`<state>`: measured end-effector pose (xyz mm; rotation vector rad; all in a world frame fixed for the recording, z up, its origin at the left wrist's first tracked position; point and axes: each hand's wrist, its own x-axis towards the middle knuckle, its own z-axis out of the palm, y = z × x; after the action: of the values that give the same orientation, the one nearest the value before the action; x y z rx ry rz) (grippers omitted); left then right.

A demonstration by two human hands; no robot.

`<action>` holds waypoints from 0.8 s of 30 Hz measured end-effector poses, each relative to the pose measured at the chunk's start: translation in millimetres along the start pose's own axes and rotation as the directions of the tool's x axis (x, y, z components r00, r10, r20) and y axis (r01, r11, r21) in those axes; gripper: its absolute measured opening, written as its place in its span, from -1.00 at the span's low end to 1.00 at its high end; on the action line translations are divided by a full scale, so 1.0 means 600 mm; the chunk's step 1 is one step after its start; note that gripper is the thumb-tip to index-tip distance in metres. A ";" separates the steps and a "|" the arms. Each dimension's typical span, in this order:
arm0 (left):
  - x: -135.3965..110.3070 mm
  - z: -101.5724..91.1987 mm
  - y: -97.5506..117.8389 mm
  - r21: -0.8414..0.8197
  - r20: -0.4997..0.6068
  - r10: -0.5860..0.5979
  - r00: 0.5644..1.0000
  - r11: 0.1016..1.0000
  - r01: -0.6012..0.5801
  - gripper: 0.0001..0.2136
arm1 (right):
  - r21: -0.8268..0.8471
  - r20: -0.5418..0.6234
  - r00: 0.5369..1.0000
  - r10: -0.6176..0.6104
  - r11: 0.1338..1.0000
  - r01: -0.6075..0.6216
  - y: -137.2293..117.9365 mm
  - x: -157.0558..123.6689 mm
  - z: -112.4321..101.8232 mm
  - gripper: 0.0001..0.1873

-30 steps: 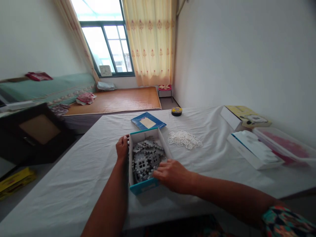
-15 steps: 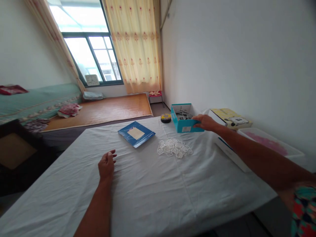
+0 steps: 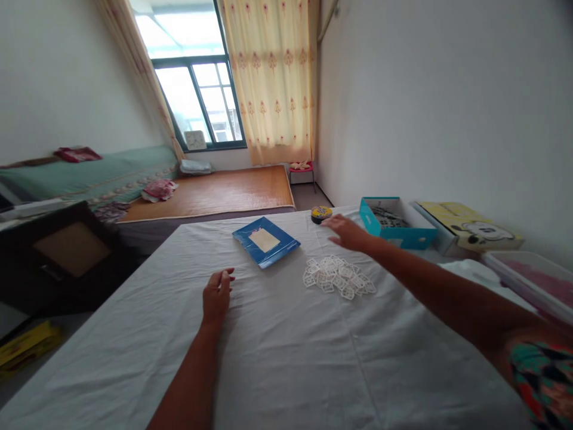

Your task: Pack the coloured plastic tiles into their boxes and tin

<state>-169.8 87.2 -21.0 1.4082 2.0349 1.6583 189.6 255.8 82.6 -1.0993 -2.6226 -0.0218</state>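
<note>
My right hand (image 3: pixel 347 232) reaches over the table with its fingers stretched out and holds nothing. Its fingertips are close to a round tin with a yellow top and black side (image 3: pixel 321 214); whether they touch it I cannot tell. My left hand (image 3: pixel 218 294) rests on the white cloth, fingers loosely bent and slightly apart, with nothing visible in it. Between and beyond the hands lies a flat blue packet with a beige panel (image 3: pixel 265 240). A pile of small white plastic frame pieces (image 3: pixel 336 276) sits in front of my right forearm.
To the right, a teal box (image 3: pixel 407 237) holds grey pieces. Beside it are a yellow cartoon box (image 3: pixel 470 224) and a clear tub with pink contents (image 3: pixel 532 272) along the wall. A dark cabinet (image 3: pixel 67 251) stands left of the cloth-covered table (image 3: pixel 277 358).
My right hand has let go of the teal box and moved left to the round tin. The teal box now sits further right, by the yellow box. My view has turned left.
</note>
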 end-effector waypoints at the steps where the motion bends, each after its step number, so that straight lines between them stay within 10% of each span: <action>1: -0.001 -0.001 0.001 0.002 -0.001 -0.003 1.000 1.000 0.003 -0.58 | -0.018 0.027 0.992 -0.126 0.992 0.126 -0.031 0.020 0.027 -0.49; 4: -0.004 -0.005 0.000 -0.003 -0.017 -0.022 1.000 1.000 0.022 -0.57 | -0.104 0.103 0.944 -0.312 0.941 0.322 -0.117 0.073 0.108 -0.38; 9: -0.003 -0.007 -0.006 -0.017 -0.027 -0.036 0.999 0.999 0.035 -0.58 | -0.122 0.135 0.985 -0.107 0.985 0.124 -0.146 0.134 0.156 -0.47; 16: -0.001 -0.007 -0.009 -0.018 0.002 -0.013 1.000 1.000 0.013 -0.57 | -0.218 -0.157 0.978 0.136 0.961 -0.169 0.006 0.116 0.006 -0.51; 21: 0.002 -0.004 -0.006 -0.005 0.004 0.006 1.000 1.000 -0.006 -0.58 | -0.292 -0.447 0.817 0.365 0.803 -0.519 0.161 0.021 -0.121 -0.54; 24: 0.004 -0.002 -0.007 0.001 0.011 0.008 1.000 1.000 -0.008 -0.57 | -0.312 -0.427 0.754 0.499 0.702 -0.641 0.235 -0.040 -0.145 -0.54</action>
<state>-174.0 88.4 -23.2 1.4247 2.0268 1.6491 327.3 328.0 144.9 -1.8664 -1.9178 -0.6345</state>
